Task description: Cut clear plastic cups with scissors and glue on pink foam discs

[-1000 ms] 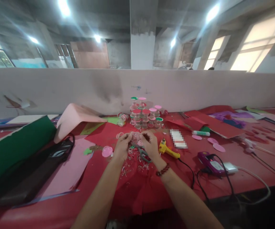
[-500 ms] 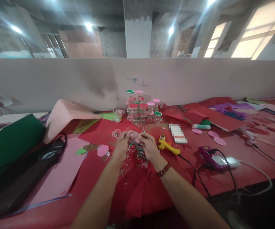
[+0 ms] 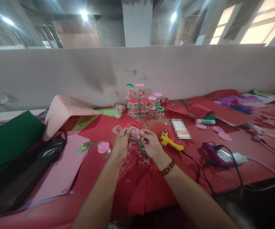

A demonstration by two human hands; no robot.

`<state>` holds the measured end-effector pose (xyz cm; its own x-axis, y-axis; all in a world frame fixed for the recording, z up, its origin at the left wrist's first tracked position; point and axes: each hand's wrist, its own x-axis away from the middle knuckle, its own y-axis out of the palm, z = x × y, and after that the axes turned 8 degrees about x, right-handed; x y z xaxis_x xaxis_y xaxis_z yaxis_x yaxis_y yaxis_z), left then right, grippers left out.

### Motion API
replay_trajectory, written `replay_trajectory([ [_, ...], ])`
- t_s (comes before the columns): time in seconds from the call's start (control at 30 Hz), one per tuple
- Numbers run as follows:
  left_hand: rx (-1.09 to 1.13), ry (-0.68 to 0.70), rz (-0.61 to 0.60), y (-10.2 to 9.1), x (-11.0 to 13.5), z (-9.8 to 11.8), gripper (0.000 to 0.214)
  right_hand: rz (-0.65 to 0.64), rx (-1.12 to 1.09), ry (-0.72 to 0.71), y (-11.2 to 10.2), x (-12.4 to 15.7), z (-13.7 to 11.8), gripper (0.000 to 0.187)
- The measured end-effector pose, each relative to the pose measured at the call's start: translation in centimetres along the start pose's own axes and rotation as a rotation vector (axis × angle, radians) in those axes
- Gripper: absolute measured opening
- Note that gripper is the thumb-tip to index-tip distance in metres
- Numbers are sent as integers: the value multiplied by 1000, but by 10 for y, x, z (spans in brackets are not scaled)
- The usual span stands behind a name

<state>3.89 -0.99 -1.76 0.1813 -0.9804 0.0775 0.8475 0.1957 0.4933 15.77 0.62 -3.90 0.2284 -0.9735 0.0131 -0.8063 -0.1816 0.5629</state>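
Between my two hands is a clear, rounded plastic cup (image 3: pixel 135 133) with a pinkish tint. My left hand (image 3: pixel 122 143) pinches its left edge with closed fingers. At its right edge my right hand (image 3: pixel 150 141) has thumb and fingertips pressed together; whether they grip the cup or a small piece at its rim is too small to make out. Below the hands lie dark-handled scissors (image 3: pixel 142 149), partly hidden, among pale scraps (image 3: pixel 125 167). A pink disc (image 3: pixel 103 147) and a small clear cup (image 3: pixel 117 129) are left of my left hand. A yellow glue gun (image 3: pixel 172 143) rests right of my right hand.
Stacked clear cups with coloured discs (image 3: pixel 143 108) stand by the low wall. A purple power strip (image 3: pixel 217 154) with cables (image 3: pixel 237 171) lies right, near a glue stick (image 3: pixel 205 121) and pink discs (image 3: pixel 225 136). Leftward are a black bag (image 3: pixel 25 171) and a green sheet (image 3: pixel 13 143).
The view has tilted down and shifted slightly. Both hands stay at the cup, with the right fingers slightly repositioned at its right edge. Objects on the table have not moved.
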Motion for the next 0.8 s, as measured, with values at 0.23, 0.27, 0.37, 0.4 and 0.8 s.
replay_trajectory([
  [0.23,69,31,112,-6,-6,6,14,-91,-58,-147,-2,4,-25,16],
  [0.27,74,49,117,-6,-7,6,14,-50,37,-161,-2,4,-23,16],
  [0.37,66,109,119,-8,-8,5,15,62,434,-200,-2,1,-9,18],
  [0.4,54,127,113,-9,-9,4,16,81,561,-232,-2,1,-5,15],
  [0.8,-61,117,6,-3,-2,-13,20,221,801,-543,2,3,0,5],
])
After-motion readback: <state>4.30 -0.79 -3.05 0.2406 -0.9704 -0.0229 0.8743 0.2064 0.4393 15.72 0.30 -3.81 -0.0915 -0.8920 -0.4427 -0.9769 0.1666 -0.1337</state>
